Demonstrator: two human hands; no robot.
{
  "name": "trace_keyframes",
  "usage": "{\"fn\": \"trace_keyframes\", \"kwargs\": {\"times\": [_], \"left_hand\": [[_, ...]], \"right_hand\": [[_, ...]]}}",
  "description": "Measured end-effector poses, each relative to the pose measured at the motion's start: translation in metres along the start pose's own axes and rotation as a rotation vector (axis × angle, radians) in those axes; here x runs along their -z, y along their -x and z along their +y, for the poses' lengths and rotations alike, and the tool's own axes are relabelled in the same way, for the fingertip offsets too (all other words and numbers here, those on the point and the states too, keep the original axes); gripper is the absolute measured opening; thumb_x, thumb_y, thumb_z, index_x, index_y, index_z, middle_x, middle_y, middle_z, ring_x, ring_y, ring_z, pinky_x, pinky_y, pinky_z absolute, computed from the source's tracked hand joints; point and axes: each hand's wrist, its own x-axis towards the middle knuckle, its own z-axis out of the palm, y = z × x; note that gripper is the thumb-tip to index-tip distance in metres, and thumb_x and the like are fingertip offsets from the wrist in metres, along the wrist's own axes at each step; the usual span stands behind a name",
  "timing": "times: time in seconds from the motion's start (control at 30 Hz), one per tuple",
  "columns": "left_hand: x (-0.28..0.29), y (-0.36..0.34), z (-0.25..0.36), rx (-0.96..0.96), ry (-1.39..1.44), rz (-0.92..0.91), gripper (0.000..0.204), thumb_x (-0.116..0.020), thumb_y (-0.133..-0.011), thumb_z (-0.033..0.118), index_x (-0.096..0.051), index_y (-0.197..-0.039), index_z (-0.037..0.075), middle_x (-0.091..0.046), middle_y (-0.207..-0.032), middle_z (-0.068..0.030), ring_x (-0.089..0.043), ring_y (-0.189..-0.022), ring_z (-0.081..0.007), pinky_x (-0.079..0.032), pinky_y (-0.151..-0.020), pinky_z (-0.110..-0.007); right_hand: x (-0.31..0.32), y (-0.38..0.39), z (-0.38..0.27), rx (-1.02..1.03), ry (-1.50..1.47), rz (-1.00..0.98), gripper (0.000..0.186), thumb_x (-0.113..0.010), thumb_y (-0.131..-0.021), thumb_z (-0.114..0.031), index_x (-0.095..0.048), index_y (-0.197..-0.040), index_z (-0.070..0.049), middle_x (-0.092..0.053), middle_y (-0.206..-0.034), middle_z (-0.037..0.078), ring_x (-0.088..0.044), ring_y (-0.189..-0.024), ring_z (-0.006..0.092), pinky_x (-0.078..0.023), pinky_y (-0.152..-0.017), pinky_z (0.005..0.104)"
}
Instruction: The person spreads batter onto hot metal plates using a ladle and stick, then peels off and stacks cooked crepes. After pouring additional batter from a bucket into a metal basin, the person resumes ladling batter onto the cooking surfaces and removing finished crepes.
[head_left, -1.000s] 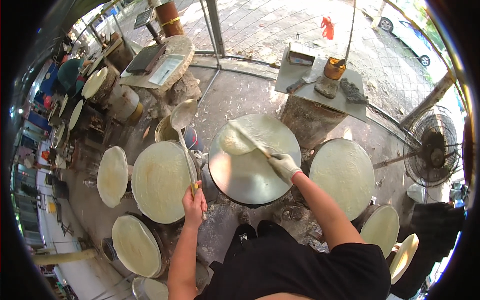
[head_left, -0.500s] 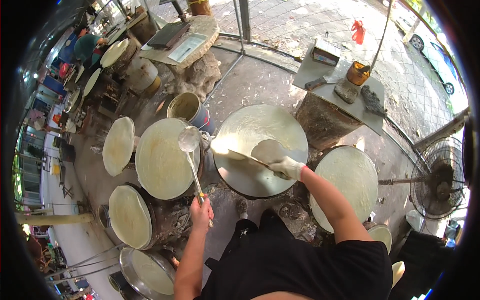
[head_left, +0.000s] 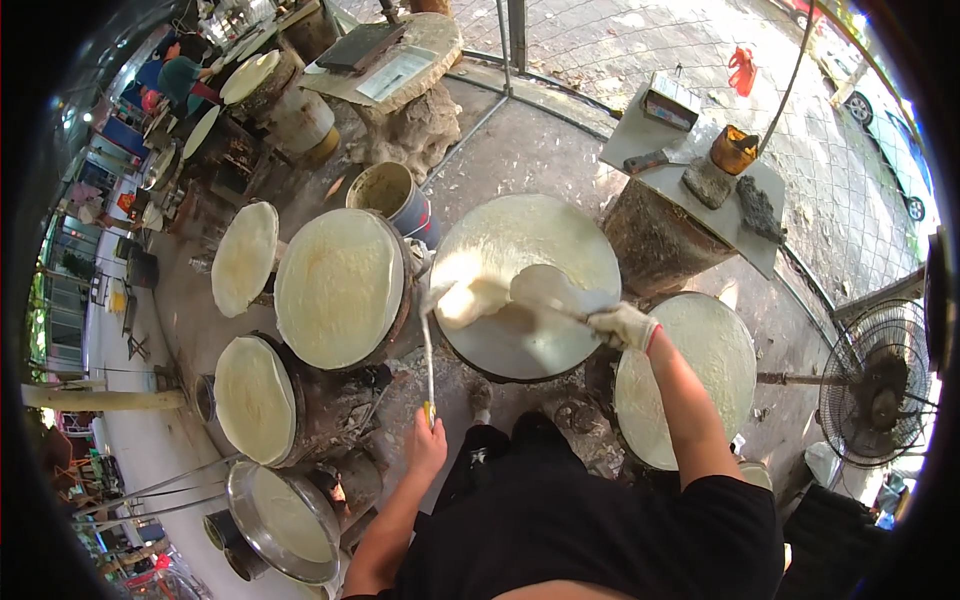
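Observation:
My bare left hand (head_left: 427, 447) is closed round the handle of a long metal ladle (head_left: 431, 365). Its blurred bowl end is at the left rim of the round griddle (head_left: 520, 352) in front of me. In a white work glove, my right hand (head_left: 622, 327) grips a flat spreader (head_left: 562, 309), smeared by motion, over the griddle's middle. Pale batter (head_left: 530, 222) coats the far part of the plate, while the near part is bare grey metal. A bright patch of light covers the left side, so the ladle's contact there is hard to judge.
Batter-covered griddles stand left (head_left: 340, 290) and right (head_left: 690, 370). Behind is a bucket (head_left: 400, 205); lower left, a metal basin (head_left: 290, 525). A side table (head_left: 650, 150) holds a knife and a can. A fan (head_left: 880, 370) stands right. A person (head_left: 180, 82) is far left.
The ladle has swung right, from above the left griddle to the middle griddle's left rim. My right hand with the spreader has shifted slightly right. The whole view has turned a little.

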Motion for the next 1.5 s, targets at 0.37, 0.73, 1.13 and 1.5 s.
{"fn": "trace_keyframes", "kwargs": {"times": [0.37,0.73,1.13,1.5], "left_hand": [[-0.001,0.06,-0.015,-0.035,-0.272,-0.112,0.034,-0.051,-0.087,0.011,-0.04,-0.117,0.001,-0.061,-0.091,-0.0255,-0.059,-0.08,-0.0439,-0.046,-0.067,-0.052],[0.029,0.034,-0.071,-0.304,-0.228,-0.139,0.038,-0.054,-0.087,0.014,-0.044,-0.121,0.001,-0.063,-0.092,-0.0231,-0.061,-0.076,-0.0417,-0.049,-0.064,-0.049],[0.157,-0.01,-0.132,-0.669,0.471,-0.197,0.02,-0.054,-0.09,0.013,-0.052,-0.106,0.001,-0.05,-0.067,-0.0055,-0.05,-0.049,-0.0162,-0.043,-0.047,-0.031],[0.23,0.01,-0.191,-0.011,1.351,-0.494,0.015,-0.046,-0.092,0.008,-0.047,-0.107,0.006,-0.037,-0.058,0.0002,-0.032,-0.036,-0.0077,-0.031,-0.035,-0.023]], "right_hand": [[-0.033,-0.008,0.002,0.075,0.171,-0.082,0.033,-0.066,-0.081,-0.026,-0.066,-0.11,-0.009,-0.058,-0.067,0.0,-0.045,-0.048,0.007,-0.035,-0.041,0.0227],[-0.126,0.056,0.084,0.127,-0.072,0.136,0.032,-0.06,-0.087,-0.028,-0.062,-0.109,-0.004,-0.048,-0.063,-0.004,-0.041,-0.048,0.006,-0.032,-0.041,0.0217],[-0.383,-0.039,0.079,0.354,-0.71,0.319,0.038,-0.059,-0.089,-0.028,-0.057,-0.122,-0.009,-0.054,-0.068,-0.003,-0.046,-0.051,0.0073,-0.037,-0.046,0.0238],[-0.457,-0.076,0.076,0.189,-0.438,1.013,0.038,-0.052,-0.089,-0.033,-0.059,-0.116,-0.008,-0.065,-0.087,0.018,-0.062,-0.078,0.0319,-0.047,-0.071,0.0389]]}}
